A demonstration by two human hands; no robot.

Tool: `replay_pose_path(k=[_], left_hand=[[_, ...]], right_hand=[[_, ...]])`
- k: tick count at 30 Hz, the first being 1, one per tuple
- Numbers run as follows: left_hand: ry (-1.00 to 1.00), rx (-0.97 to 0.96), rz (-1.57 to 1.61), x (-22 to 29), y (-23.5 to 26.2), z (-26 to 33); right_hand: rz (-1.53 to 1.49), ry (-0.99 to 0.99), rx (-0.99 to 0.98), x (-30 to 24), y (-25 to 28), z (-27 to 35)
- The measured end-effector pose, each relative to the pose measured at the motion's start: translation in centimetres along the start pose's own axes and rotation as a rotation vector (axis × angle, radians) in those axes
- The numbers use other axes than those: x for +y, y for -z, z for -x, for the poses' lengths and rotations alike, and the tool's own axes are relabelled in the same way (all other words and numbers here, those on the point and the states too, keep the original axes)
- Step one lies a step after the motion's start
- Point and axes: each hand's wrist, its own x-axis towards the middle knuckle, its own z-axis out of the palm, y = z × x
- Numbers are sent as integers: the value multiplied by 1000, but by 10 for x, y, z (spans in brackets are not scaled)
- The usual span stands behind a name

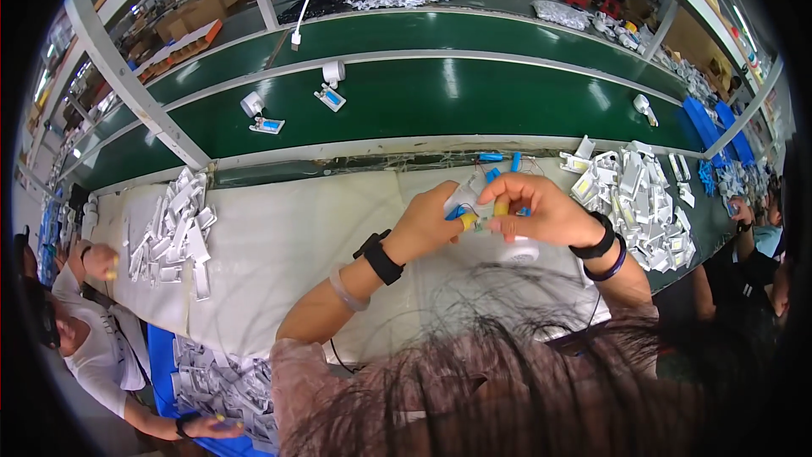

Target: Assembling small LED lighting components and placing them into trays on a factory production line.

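Observation:
Over the middle of the pale work surface, my left hand [425, 222] is closed on a white plastic housing [463, 195]. A blue part, perhaps a battery cell, shows inside it. My right hand [534, 206] comes in from the other side, its thumb and finger pinched at a small greenish piece [481, 224], seemingly a circuit board. Yellow covers sit on some fingertips of both hands. Beneath my right hand a round white part [519, 250] is partly hidden. Just beyond my hands lie several blue cylindrical cells [491, 156] with thin wires.
White plastic housings are heaped at right [634, 195] and left [178, 233]. A blue bin [161, 364] holds more at lower left. Beyond the ledge runs a green conveyor belt [406, 93] carrying a few white lamp assemblies [331, 85]. A cable [298, 21] hangs above. A co-worker [93, 338] works at left.

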Motion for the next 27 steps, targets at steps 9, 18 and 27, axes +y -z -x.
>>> replay_pose_path(k=[9, 18, 27], left_hand=[[-117, 19, 391, -28, -16, 38], [-47, 37, 625, -32, -33, 42], [-201, 47, 506, -37, -48, 47]], right_hand=[[1038, 323, 477, 43, -60, 30], [788, 511, 761, 60, -78, 24], [839, 568, 738, 68, -79, 26]])
